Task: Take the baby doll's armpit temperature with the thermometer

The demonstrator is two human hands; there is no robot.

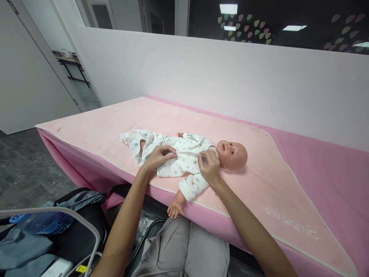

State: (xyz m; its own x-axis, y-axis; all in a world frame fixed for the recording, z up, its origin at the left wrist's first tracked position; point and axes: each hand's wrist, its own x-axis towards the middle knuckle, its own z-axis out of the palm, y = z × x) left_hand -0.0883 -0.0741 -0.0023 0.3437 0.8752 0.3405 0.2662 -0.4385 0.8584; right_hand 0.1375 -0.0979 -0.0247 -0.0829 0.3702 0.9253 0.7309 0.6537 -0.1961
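Note:
A baby doll (232, 154) lies on its back on the pink-covered table, its head to the right. It wears a white printed baby top (170, 169) with long sleeves, and white printed trousers (135, 140) cover its legs. My left hand (161, 157) pinches the front edge of the top near the belly. Near the doll's neck, my right hand (210, 165) pinches the same edge, which runs straight between both hands. One doll arm hangs toward the table's front edge, its hand bare.
The peach mat (100, 123) covers most of the pink table, against a white wall (230, 84). At lower left, a chair (83, 231) holds grey cloth and a large blue-tinted water bottle (43, 222). A pale curved tube (72, 213) crosses in front.

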